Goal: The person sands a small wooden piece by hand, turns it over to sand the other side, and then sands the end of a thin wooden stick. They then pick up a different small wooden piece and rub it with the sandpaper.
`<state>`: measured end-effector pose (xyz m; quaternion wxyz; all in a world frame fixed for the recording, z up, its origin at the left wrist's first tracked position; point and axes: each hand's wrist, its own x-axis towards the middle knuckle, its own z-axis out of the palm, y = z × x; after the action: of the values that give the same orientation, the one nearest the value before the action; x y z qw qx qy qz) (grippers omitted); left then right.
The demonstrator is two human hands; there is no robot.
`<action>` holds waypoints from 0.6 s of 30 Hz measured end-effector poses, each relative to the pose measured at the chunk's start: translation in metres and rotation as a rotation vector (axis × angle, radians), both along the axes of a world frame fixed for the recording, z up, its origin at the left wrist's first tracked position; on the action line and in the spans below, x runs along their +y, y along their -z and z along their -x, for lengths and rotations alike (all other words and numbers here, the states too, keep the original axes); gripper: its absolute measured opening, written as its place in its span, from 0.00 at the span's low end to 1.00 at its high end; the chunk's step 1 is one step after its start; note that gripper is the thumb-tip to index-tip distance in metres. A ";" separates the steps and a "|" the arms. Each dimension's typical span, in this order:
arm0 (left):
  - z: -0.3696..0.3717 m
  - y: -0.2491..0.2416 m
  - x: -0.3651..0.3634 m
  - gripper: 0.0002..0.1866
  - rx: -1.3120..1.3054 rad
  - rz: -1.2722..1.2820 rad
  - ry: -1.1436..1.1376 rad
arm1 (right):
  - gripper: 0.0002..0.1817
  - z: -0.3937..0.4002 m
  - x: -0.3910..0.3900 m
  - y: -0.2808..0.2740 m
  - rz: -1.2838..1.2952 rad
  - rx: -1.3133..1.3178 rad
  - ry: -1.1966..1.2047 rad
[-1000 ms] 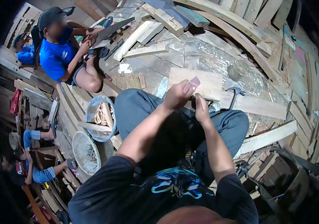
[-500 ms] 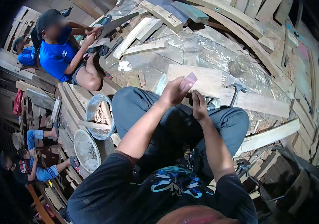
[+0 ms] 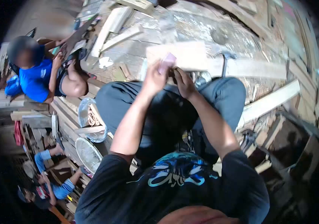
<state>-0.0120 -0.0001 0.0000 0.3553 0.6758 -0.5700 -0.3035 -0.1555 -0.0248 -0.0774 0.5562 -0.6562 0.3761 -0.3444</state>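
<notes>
My left hand (image 3: 155,77) is closed on a small pinkish block (image 3: 167,62), which stands up from its fingers in front of my crossed legs. Close on its right, my right hand (image 3: 184,83) has its fingers bent together near the block's lower end; a small dark thing shows between the hands, too blurred to make out. Just beyond both hands lies a pale flat board (image 3: 189,55). A hammer (image 3: 224,63) rests to the right of that board, across a long plank (image 3: 256,70).
A bucket with wood shavings (image 3: 93,118) and a grey basin (image 3: 88,153) stand at my left. A person in blue (image 3: 36,82) sits at the upper left, another person (image 3: 47,192) at the lower left. Planks (image 3: 269,104) and scraps lie at the right.
The whole view has shifted, with the floor and boards higher in it. Both hands appear further left, and my right hand's fingers have come closer to the pinkish block.
</notes>
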 end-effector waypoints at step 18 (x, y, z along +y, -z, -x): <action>0.000 -0.009 -0.001 0.12 0.176 -0.108 -0.076 | 0.21 -0.003 0.003 0.002 -0.073 -0.201 -0.053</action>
<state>-0.0117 -0.0015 0.0092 0.3780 0.6859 -0.4936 -0.3784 -0.1524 -0.0214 -0.0790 0.6234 -0.6075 0.3134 -0.3797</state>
